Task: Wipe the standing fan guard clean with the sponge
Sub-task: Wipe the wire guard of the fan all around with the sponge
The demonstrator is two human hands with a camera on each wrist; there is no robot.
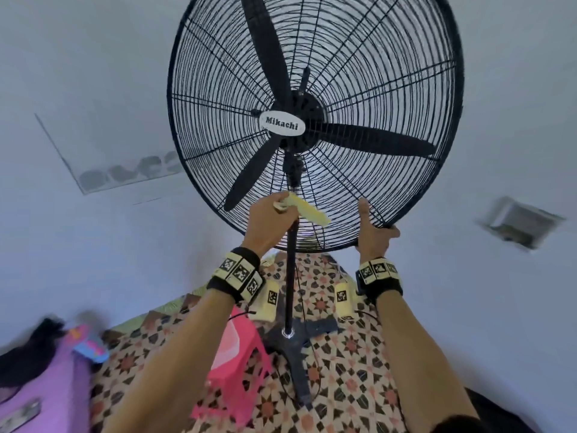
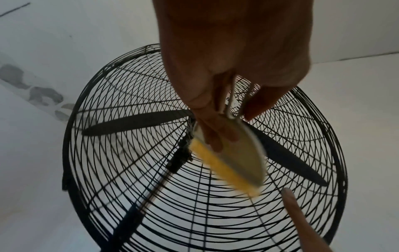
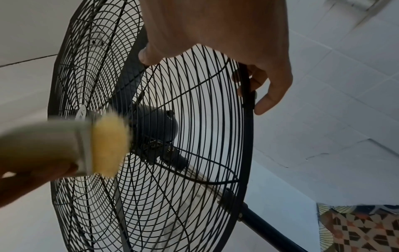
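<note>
My right hand (image 1: 376, 234) grips the guard (image 1: 406, 98) rim at its lower edge to steady the fan; my left hand (image 1: 270, 221) pinches the sponge (image 1: 309, 209) against the lower wires, ready to wipe.

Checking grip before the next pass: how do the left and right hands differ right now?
The left hand holds the yellow sponge against the lower front of the fan guard; the right hand holds no tool. The right hand grips the guard's bottom rim, thumb up on the wires; the left touches no rim. Both are raised at the guard's lower edge.
</note>
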